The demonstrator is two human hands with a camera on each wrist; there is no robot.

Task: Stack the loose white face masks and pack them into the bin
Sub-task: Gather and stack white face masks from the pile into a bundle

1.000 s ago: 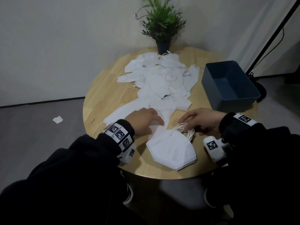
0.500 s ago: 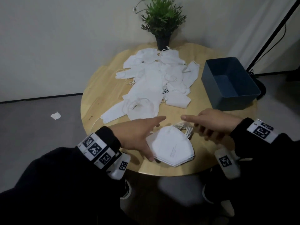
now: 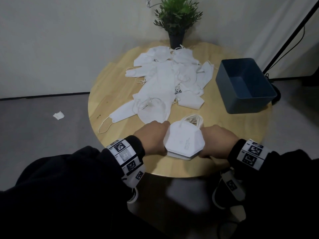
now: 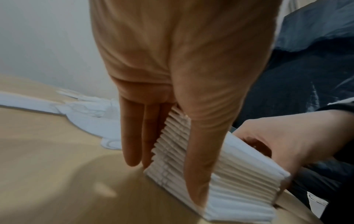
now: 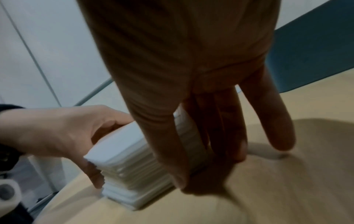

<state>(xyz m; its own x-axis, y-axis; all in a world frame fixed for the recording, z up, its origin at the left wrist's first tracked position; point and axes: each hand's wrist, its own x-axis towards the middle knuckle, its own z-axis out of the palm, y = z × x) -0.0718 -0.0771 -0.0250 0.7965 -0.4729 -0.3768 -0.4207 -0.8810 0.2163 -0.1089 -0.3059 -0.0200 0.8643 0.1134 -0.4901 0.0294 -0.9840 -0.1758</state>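
I count one stack of masks [image 3: 183,141], one loose mask pile [image 3: 170,80], one bin [image 3: 245,85], one potted plant [image 3: 177,19], two hands.

We see white masks [image 3: 165,83] and a white stack [image 3: 183,141] — light wood table [image 3: 120,71]. Bin [image 3: 245,102] dark blue; wristbands [image 3: 125,155] white with black square codes.
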